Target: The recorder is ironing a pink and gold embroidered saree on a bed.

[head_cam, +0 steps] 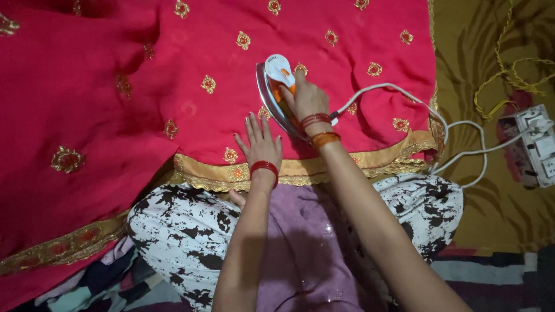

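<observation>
Right now I'm seeing the right hand (305,98) wrapping fully round the orange handle of a white electric iron (276,86), fingers closed tight on it, w/ the soleplate sitting on the red embroidered cloth (191,58) near its gold border (300,169). That grip is looking firm, prob. so the iron is staying flat & steerable. The left hand (260,141) is lying open, fingers spread, palm down on the cloth just beside the iron, holding nothing; I'm judging it's pinning the fabric taut so it isn't bunching under the plate. Both wrists are wearing red & orange bangles (264,167). The iron's white cord (462,153) is trailing off to the right, away from the cloth, reaching a white power strip (535,144) on the olive patterned floor covering (497,196). A yellow cord (509,75) is lying looped near it. The person's knees, in black & white print trousers (185,228), are tucking under the cloth's edge, w/ a mauve garment (306,242) btwn them.
</observation>
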